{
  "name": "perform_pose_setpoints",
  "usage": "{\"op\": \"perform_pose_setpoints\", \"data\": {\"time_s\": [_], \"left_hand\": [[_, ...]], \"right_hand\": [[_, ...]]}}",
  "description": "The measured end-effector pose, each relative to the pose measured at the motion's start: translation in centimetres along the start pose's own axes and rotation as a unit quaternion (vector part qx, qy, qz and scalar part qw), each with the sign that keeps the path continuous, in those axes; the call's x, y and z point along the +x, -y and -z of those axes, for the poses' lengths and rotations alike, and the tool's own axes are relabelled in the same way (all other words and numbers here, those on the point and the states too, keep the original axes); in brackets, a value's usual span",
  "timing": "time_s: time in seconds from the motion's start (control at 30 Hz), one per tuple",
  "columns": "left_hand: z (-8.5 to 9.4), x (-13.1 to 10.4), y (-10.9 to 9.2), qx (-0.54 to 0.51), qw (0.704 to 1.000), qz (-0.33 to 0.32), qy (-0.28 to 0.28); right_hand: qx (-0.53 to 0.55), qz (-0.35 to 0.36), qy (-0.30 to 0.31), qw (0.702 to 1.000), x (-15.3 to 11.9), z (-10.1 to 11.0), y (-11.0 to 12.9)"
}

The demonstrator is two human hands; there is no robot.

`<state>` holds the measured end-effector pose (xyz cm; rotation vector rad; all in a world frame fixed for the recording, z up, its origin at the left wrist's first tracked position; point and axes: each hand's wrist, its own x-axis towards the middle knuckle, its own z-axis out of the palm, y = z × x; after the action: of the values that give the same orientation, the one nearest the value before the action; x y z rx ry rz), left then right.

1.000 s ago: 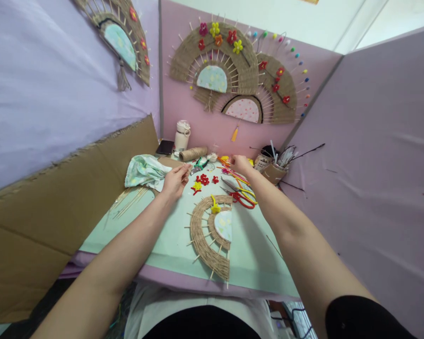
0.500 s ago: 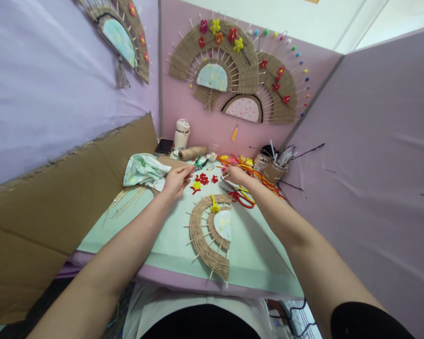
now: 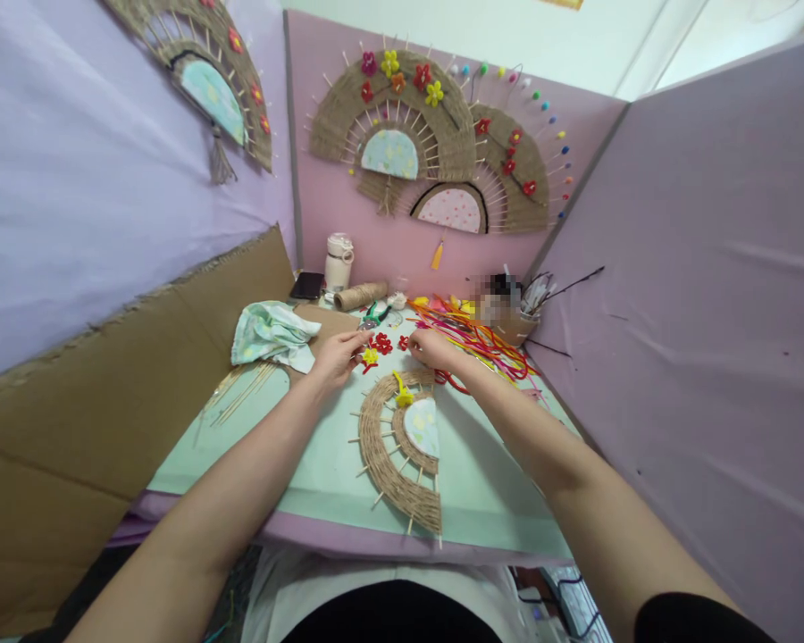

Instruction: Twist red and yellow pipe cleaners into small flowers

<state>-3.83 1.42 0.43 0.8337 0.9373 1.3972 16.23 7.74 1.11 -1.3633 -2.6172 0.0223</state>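
My left hand (image 3: 339,359) is closed, thumb and fingers together, beside a cluster of red pipe-cleaner flowers (image 3: 381,343) and a yellow pipe-cleaner flower (image 3: 370,356). Anything in its pinch is too small to make out. My right hand (image 3: 432,346) is also closed, its fingertips at the edge of a single small red flower (image 3: 403,342); whether they grip it I cannot tell. In front of both hands lies a half-round twine fan (image 3: 379,430) with sticks, a patterned cloth centre and a yellow flower (image 3: 403,393) on it. Red-handled scissors (image 3: 452,383) lie partly under my right forearm.
Colourful pipe cleaners (image 3: 496,344) spread at the right. Green-handled pliers (image 3: 376,313), a twine roll (image 3: 362,295), a white bottle (image 3: 339,263) and a phone (image 3: 306,286) stand or lie behind. Patterned cloth (image 3: 272,330) and thin sticks (image 3: 245,393) are left, beside a cardboard wall (image 3: 140,357).
My right hand has come left and slightly nearer, to the small red flower. My left hand has lowered slightly toward the flower cluster. The view has shifted a little.
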Motion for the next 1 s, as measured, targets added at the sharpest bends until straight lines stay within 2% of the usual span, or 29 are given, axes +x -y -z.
{"op": "perform_pose_setpoints", "data": {"time_s": [0.07, 0.17, 0.27, 0.37, 0.47, 0.63, 0.83, 1.0], "left_hand": [[-0.2, -0.1, 0.3, 0.020, 0.999, 0.001, 0.026], [-0.6, -0.3, 1.1, 0.058, 0.996, -0.001, 0.061], [-1.0, -0.6, 1.8, 0.083, 0.994, 0.014, 0.076], [-1.5, -1.2, 2.4, 0.096, 0.991, 0.030, 0.089], [-2.0, -1.6, 2.9, 0.083, 0.992, 0.030, 0.091], [-2.4, -1.8, 3.4, 0.072, 0.993, 0.011, 0.092], [-2.7, -2.2, 2.9, 0.068, 0.995, 0.011, 0.070], [-2.9, -2.5, 2.5, 0.063, 0.995, 0.022, 0.073]], "right_hand": [[0.137, -0.045, -0.092, 0.985, -0.7, 0.7, 1.3], [0.314, -0.066, -0.167, 0.932, -2.5, 0.9, 4.0], [0.385, -0.121, -0.214, 0.890, -4.4, -0.2, 6.4], [0.418, -0.155, -0.248, 0.860, -5.5, -1.8, 7.3], [0.425, -0.144, -0.264, 0.854, -5.8, -2.7, 7.1], [0.412, -0.145, -0.271, 0.858, -5.7, -2.6, 6.9], [0.416, -0.145, -0.273, 0.855, -5.9, -2.4, 7.3], [0.417, -0.142, -0.275, 0.854, -5.9, -2.5, 7.4]]}}
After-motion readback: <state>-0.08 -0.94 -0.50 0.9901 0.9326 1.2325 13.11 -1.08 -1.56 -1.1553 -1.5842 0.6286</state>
